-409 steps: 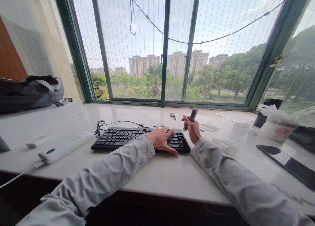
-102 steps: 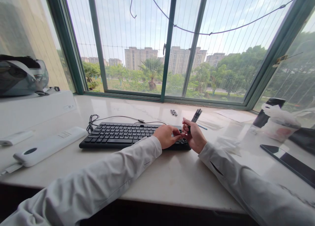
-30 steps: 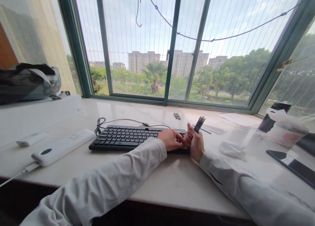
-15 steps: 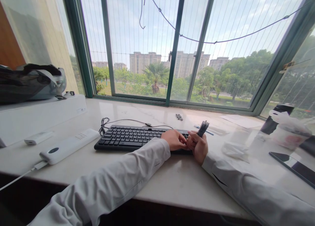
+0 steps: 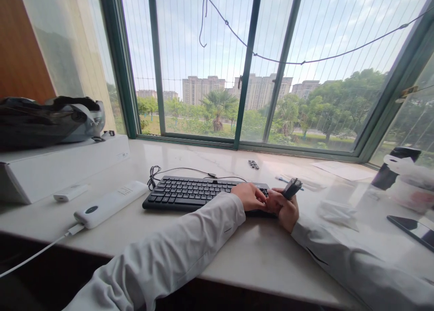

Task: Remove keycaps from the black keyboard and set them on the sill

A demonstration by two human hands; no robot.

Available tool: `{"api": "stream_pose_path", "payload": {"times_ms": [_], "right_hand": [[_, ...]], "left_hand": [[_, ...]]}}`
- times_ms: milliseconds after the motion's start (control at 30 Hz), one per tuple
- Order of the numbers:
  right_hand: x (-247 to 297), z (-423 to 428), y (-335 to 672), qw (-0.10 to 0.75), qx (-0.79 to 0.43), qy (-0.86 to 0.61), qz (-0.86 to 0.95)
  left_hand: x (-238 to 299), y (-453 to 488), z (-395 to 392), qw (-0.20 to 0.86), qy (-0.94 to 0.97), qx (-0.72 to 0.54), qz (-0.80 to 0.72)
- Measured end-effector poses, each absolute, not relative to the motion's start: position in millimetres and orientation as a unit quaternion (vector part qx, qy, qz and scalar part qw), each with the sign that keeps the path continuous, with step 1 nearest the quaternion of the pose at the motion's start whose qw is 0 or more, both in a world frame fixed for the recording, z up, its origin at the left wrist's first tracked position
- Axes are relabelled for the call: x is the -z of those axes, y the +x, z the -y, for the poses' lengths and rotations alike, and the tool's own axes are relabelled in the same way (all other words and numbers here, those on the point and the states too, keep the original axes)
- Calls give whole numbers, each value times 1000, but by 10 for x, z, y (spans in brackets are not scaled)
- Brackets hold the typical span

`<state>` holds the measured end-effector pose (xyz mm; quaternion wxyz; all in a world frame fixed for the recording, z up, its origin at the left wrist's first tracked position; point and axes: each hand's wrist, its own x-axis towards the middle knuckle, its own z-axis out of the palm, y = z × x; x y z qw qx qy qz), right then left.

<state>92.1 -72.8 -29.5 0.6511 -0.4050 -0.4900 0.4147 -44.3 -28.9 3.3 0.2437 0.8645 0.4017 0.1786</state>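
Note:
A black keyboard lies on a pale marble sill, its cable coiled at the back left. My left hand rests curled over the keyboard's right end, fingertips pinched against my right hand. My right hand is closed round a small dark tool that sticks up and to the right from my fist. Both wrists lie on the sill in white sleeves.
A white power bank with a cable and a small white device lie at left, before a white box bearing a dark bag. Small dark pieces, papers, a dark cup, a plastic bag and a phone sit right.
The view has shifted left, so the keyboard and hands sit further right in frame. My hands stay together at the keyboard's right end; the tool has tipped a little lower.

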Motion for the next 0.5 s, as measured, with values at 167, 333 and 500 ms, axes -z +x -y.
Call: {"api": "stream_pose_path", "payload": {"times_ms": [167, 333, 500], "right_hand": [[171, 739, 889, 672, -416, -341, 508], [-120, 681, 1027, 710, -397, -314, 489], [-179, 539, 1326, 618, -140, -500, 591]], "left_hand": [[-3, -431, 263, 220, 878, -198, -376], [-30, -443, 284, 157, 880, -263, -362], [-101, -489, 306, 85, 872, -313, -366]]}}
